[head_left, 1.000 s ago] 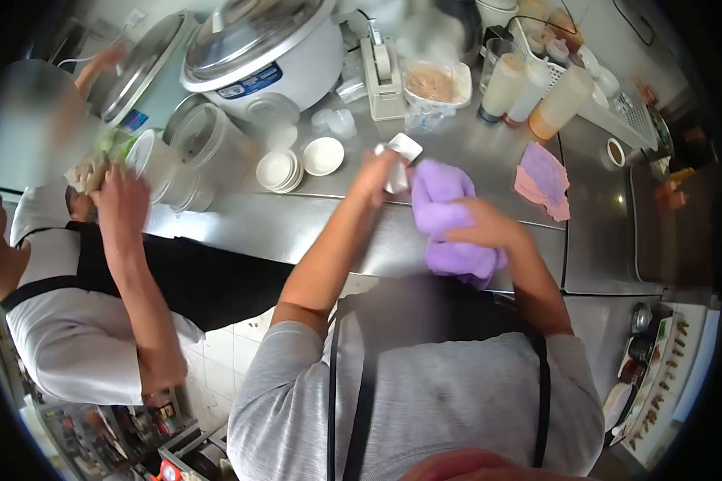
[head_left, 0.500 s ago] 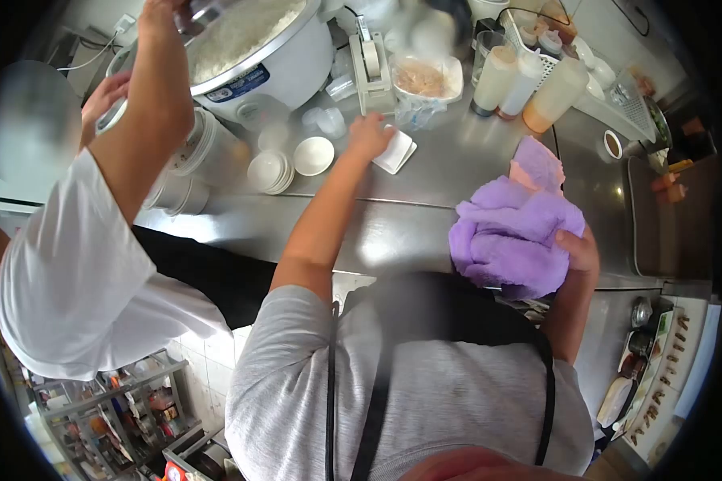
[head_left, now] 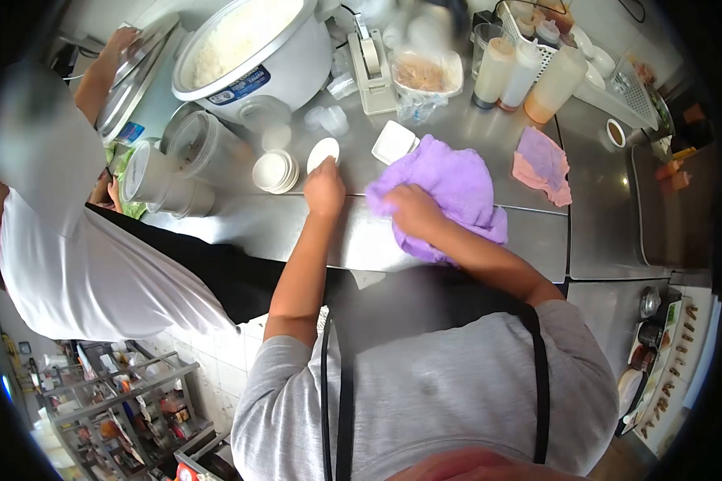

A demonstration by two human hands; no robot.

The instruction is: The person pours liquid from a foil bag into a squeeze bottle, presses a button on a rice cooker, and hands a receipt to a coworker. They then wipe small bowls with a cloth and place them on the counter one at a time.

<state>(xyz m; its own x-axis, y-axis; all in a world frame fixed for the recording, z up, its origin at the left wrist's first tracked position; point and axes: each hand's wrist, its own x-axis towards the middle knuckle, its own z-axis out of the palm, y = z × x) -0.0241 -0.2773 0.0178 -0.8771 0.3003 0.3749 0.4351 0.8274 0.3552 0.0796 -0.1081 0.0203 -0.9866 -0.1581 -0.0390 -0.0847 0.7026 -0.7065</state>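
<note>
My left hand point(head_left: 324, 188) is closed on the edge of a small white dish point(head_left: 322, 154), which is tilted up from the steel counter point(head_left: 361, 232). Just left of it stands a stack of small white bowls point(head_left: 275, 171). A purple cloth point(head_left: 457, 180) lies bunched on the counter with my right hand point(head_left: 413, 210) gripping its left part. Behind the cloth sit white square dishes point(head_left: 394, 143), partly covered by it. A smaller pink and purple cloth point(head_left: 542, 166) rests flat to the right.
A co-worker in a white shirt point(head_left: 112, 272) stands close at my left, one hand on a metal lid. A large rice tub point(head_left: 249, 56), clear containers point(head_left: 196, 140), a tape dispenser point(head_left: 371, 72) and sauce bottles point(head_left: 493, 72) line the back.
The purple cloth and my right hand have moved left, leaving the pink cloth behind. My left hand has gone from the square dishes to the round dish, now tilted. The co-worker's arm has moved back.
</note>
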